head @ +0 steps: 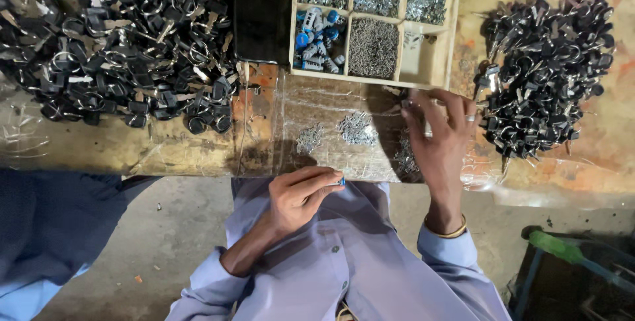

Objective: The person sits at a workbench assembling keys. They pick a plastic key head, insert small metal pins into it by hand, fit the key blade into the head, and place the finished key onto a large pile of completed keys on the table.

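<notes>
- The left hand sits at lower centre of the frame, just off the near edge of the bench, fingers curled shut around a small blue-tipped part that peeks out at the fingertips.
- The right hand lies centre right, over the bench top, fingers bent and partly closed; a thin pale piece shows between them, but what it is cannot be told. A ring is on one finger and a gold-coloured bangle on the wrist.
- Between the hands, small heaps of silvery metal bits rest on a clear plastic sheet that reaches the bench edge; bare sheet lies open around these heaps.
- Just above the right hand stands a pale wooden compartment tray, at upper centre, holding silver parts, dark pins and blue-and-silver pieces; its lower right compartment is nearly bare.
- A dense pile of black-headed keys with rings crowds the right side, touching distance from the right hand's fingers.
- A larger heap of black keys fills the upper left.
- A blue-sleeved arm of another person occupies the lower left.
</notes>
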